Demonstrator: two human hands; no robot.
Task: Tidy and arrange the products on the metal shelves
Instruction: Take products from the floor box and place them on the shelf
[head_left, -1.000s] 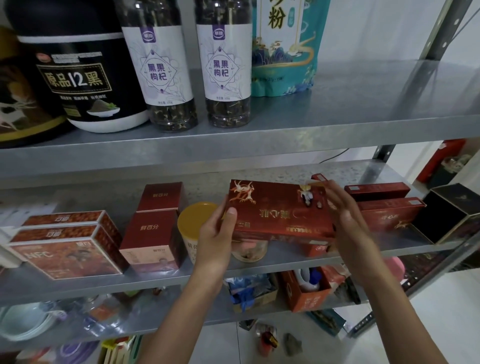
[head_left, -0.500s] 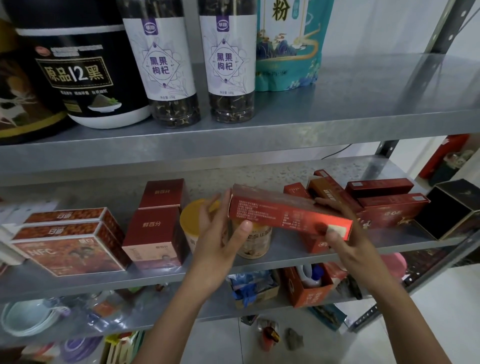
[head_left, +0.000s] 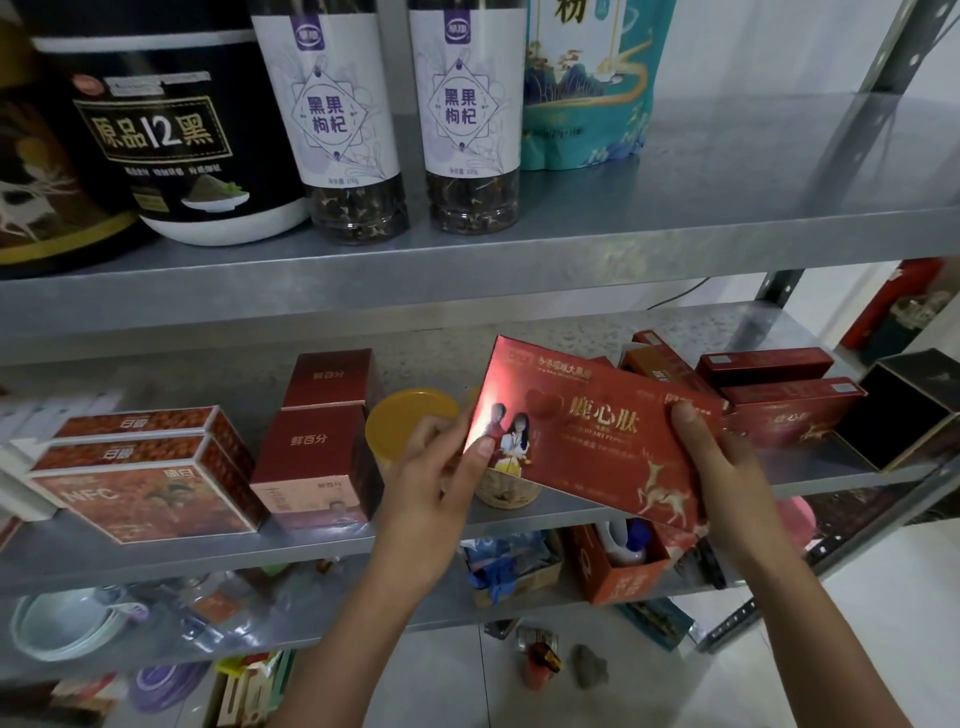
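Red flat box (head_left: 592, 431), tilted, held before the middle shelf (head_left: 156, 558), left hand (head_left: 431, 483) pinching its corner, right hand (head_left: 727, 478) gripping its end; swung low, likely topples the yellow-lidded jar (head_left: 410, 421).

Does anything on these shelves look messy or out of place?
Yes. Behind the red deer box that the left hand and right hand hold, slim boxes lean crookedly on the middle shelf, unlike the flat stacked boxes beside them. Small bits lie loose on the floor.
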